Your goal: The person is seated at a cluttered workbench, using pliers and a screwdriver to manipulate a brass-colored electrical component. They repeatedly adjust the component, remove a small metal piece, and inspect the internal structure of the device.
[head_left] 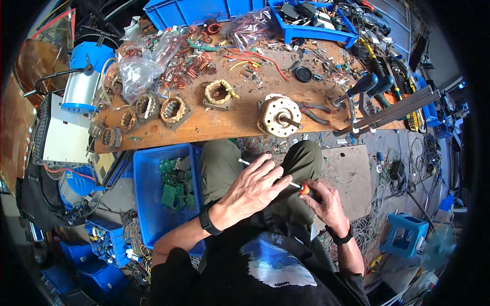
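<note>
Over my lap, a tool with a black and orange-red handle [305, 189] and a thin metal shaft [245, 161] lies slanted between my hands. My right hand [326, 204] grips the handle. The fingers of my left hand [255, 188] are curled around the shaft, partly hiding it, with its silver tip poking out to the left. Just beyond, on the wooden bench [153, 137], sit a pale round motor [273, 112] with a protruding shaft, pliers [319, 116] beside it, and several wound stator cores [218, 94].
A blue crate of circuit boards [145, 194] stands on the floor at my left. Blue bins [314, 30], plastic bags, copper scraps and tools crowd the bench. Metal bar clamps [388, 109] sit at its right end. Cables and a blue stool [403, 234] are on the floor to the right.
</note>
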`<state>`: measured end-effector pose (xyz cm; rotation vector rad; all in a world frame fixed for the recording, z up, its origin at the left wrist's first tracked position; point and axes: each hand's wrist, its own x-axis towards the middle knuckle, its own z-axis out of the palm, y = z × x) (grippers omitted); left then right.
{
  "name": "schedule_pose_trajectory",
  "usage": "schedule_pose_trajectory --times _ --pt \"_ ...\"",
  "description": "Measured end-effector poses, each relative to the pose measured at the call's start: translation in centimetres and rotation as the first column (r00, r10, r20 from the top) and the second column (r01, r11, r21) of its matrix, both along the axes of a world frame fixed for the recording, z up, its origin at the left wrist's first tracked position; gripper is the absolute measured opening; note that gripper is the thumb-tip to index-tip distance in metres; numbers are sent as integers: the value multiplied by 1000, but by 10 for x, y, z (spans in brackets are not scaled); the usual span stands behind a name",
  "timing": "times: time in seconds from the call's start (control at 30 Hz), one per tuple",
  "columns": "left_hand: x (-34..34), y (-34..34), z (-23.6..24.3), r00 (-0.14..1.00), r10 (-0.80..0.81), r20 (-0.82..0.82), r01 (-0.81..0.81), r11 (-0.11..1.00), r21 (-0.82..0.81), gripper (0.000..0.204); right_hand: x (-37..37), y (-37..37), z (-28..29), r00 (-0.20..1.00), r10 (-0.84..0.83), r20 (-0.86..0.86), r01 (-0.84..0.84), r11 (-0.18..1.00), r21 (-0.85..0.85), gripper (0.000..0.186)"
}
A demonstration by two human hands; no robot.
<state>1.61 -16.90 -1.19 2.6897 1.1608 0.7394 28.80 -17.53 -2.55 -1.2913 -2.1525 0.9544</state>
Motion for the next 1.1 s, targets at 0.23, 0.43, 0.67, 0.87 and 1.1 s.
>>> schedule_pose_trajectory --times 0.23,0.43,0.67,0.87,1.1 --pt "4 2 5 998 -32 53 35 998 -58 29 0 -2 1 999 -12 32 11 1000 2 31" --pt "5 3 7 1000 -24 12 25 995 -101 27 0 -1 2 1000 17 17 -18 998 62 34" --pt "7 4 10 999 -35 -15 33 992 -119 27 0 -2 -3 998 24 58 -28 998 57 31" --pt "8 2 7 999 -40 -32 35 991 -132 25 -2 -5 -7 1000 -11 23 9 994 109 26" --pt "12 2 9 996 -91 -14 88 984 -153 24 -6 -6 -8 999 16 41 -22 992 128 24"
